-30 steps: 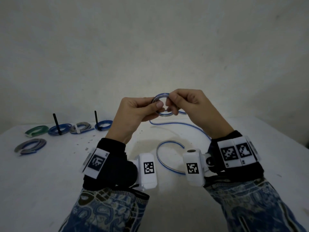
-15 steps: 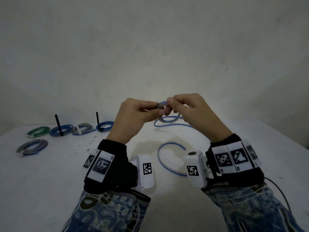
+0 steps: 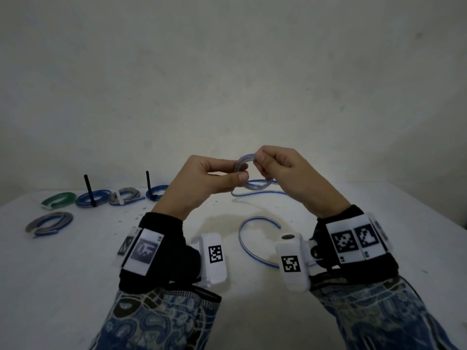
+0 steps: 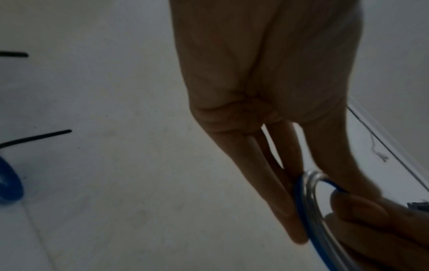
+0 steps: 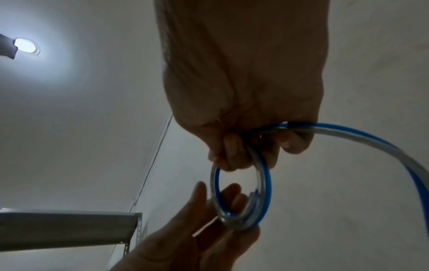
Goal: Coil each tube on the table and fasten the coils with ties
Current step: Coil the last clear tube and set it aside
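Head view: both hands raised above the white table [image 3: 75, 286], meeting at a small coil.
Left hand [image 3: 202, 184]: thumb and fingers pinch the near-left rim of the small coil of clear tube with a blue stripe [image 3: 243, 164].
Right hand [image 3: 285, 173]: fingers curled, pinching the coil's right rim and the length of tube that feeds into it.
Left wrist view: the long fingers [image 4: 262, 176] lie straight along the coil's edge [image 4: 308, 198], thumb opposite.
Right wrist view: coil [image 5: 241, 199] stands on edge, about two turns, the loose length [image 5: 371, 139] leaving rightward.
Free tail: drops to the table and ends in an open arc [image 3: 246, 245] between the wrists.
Axis: the ring's plane is near upright, its opening facing roughly toward the camera; the tail runs down and toward the person.
Step, judged: winding a further turn; best done with the left pinch fixed while the right lays each turn flush, without twist.
Farther left: five tied coils [image 3: 93, 198], two with upright black ties [image 3: 89, 188].
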